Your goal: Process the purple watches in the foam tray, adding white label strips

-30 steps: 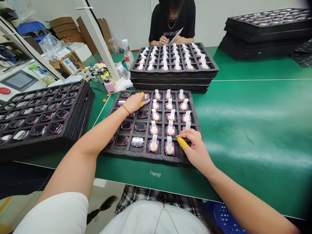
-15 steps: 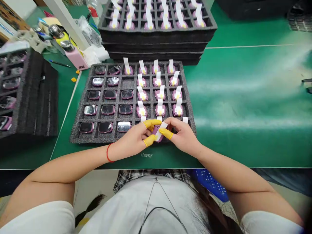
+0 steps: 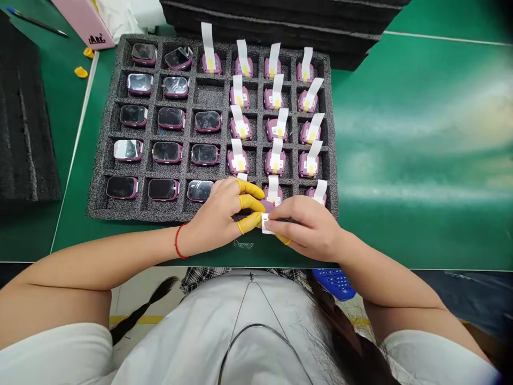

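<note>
Between both hands, over the tray's front edge, is a small purple smartwatch body (image 3: 267, 205), mostly hidden by fingers. My left hand (image 3: 230, 206) grips it from the left with fingers in yellow finger cots. My right hand (image 3: 310, 224) pinches a small white label with dark print (image 3: 265, 223) against the watch; a yellow-covered thumb shows below. Around them, the black foam tray (image 3: 176, 213) holds screen-up watches (image 3: 163, 189) at left. Purple watches lying back-up (image 3: 274, 161), each with an upright white strip and yellow tab, fill the right columns.
A stack of black foam trays (image 3: 280, 32) stands behind, and another dark foam stack (image 3: 24, 133) is at left. A pink box (image 3: 86, 24), a pen (image 3: 38, 22) and orange scraps (image 3: 80, 72) lie at upper left. Clear plastic film (image 3: 243, 244) rests near the table edge.
The view has moved closer and lower over the tray. My right hand has turned back-upward, its fingers now over the label. The white strip that lay across the watch no longer shows lengthwise.
</note>
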Action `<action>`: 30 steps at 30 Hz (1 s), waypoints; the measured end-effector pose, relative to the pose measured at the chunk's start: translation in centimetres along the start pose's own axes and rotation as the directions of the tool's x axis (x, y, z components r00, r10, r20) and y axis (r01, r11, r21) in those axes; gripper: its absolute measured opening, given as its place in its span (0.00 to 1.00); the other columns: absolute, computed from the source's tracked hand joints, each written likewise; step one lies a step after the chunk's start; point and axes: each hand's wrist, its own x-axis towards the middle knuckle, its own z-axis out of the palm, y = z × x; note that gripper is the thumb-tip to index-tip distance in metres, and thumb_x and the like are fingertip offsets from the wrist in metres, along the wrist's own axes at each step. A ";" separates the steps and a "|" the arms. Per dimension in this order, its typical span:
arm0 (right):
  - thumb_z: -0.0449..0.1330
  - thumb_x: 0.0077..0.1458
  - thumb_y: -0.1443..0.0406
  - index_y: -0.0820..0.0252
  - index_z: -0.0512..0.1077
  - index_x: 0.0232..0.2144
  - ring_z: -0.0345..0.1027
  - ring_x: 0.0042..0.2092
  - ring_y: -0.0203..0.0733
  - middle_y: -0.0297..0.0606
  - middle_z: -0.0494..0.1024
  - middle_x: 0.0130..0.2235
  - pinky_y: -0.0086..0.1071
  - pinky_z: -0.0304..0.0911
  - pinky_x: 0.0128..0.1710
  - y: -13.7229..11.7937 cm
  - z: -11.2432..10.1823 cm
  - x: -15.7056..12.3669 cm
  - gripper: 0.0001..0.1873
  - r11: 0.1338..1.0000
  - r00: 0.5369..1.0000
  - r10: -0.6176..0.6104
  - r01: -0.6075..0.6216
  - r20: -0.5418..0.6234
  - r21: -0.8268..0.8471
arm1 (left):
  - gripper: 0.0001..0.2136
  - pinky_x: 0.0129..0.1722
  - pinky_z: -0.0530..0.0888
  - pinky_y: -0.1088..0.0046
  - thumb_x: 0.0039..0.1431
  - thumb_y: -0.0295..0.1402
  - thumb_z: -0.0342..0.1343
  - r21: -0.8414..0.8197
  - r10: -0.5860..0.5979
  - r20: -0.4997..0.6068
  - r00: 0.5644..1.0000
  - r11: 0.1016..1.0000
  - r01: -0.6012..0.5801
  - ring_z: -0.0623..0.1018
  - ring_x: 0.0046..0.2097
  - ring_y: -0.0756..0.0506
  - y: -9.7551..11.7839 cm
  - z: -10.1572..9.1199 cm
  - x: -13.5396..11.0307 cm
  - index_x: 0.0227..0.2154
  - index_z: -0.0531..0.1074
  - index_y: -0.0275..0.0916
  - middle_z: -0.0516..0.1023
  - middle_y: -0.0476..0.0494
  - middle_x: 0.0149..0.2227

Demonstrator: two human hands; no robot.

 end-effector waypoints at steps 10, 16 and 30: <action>0.56 0.63 0.69 0.56 0.70 0.42 0.75 0.41 0.40 0.39 0.82 0.39 0.34 0.69 0.36 0.0 0.5 0.0 0.07 0.999 0.998 0.050 -0.050 -0.029 0.000 | 0.04 0.50 0.64 0.63 0.63 0.32 0.56 0.043 0.060 -0.011 0.998 0.997 -0.059 0.73 0.47 0.46 0.1 0.3 0.1 0.34 0.75 0.42 0.77 0.47 0.44; 0.54 0.63 0.69 0.53 0.73 0.40 0.72 0.37 0.39 0.35 0.82 0.38 0.36 0.62 0.35 -0.1 0.5 -0.4 0.09 0.988 0.999 0.041 -0.045 -0.030 -0.148 | 0.04 0.51 0.64 0.63 0.63 0.32 0.56 0.054 0.059 -0.015 0.998 0.997 -0.058 0.73 0.46 0.47 0.2 0.4 0.3 0.32 0.75 0.41 0.77 0.47 0.44; 0.56 0.60 0.70 0.53 0.73 0.35 0.75 0.39 0.40 0.34 0.84 0.41 0.44 0.65 0.47 -1.0 0.0 -0.5 0.08 0.932 0.996 -0.084 0.076 -0.007 -0.355 | 0.05 0.50 0.65 0.63 0.63 0.32 0.55 0.032 0.041 -0.024 0.999 0.999 -0.040 0.73 0.45 0.46 0.2 0.5 0.3 0.33 0.74 0.41 0.78 0.46 0.44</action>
